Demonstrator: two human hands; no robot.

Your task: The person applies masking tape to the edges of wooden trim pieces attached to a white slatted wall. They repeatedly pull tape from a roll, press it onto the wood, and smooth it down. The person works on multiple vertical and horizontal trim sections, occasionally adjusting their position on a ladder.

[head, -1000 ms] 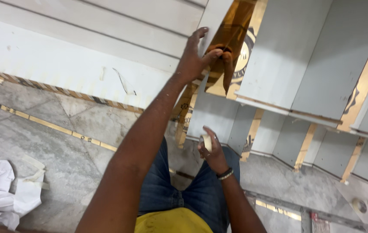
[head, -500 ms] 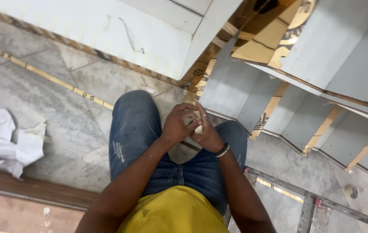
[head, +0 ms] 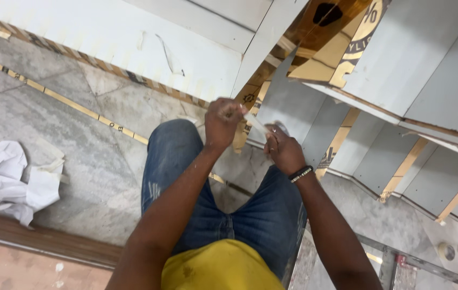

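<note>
The hands have come apart since a moment ago, when they were pressed together over the lap. Now the left hand [head: 222, 122] is lifted and curled, pinching one end of a thin clear strip [head: 255, 122]. It may be tape; it is hard to see. The right hand [head: 283, 151] is closed on a small roll [head: 278, 130], thumb on top. The strip runs between them, above the blue knees [head: 172, 156]. Farther off are white panels [head: 196, 59] and a crumpled cloth [head: 8, 180] on the floor.
</note>
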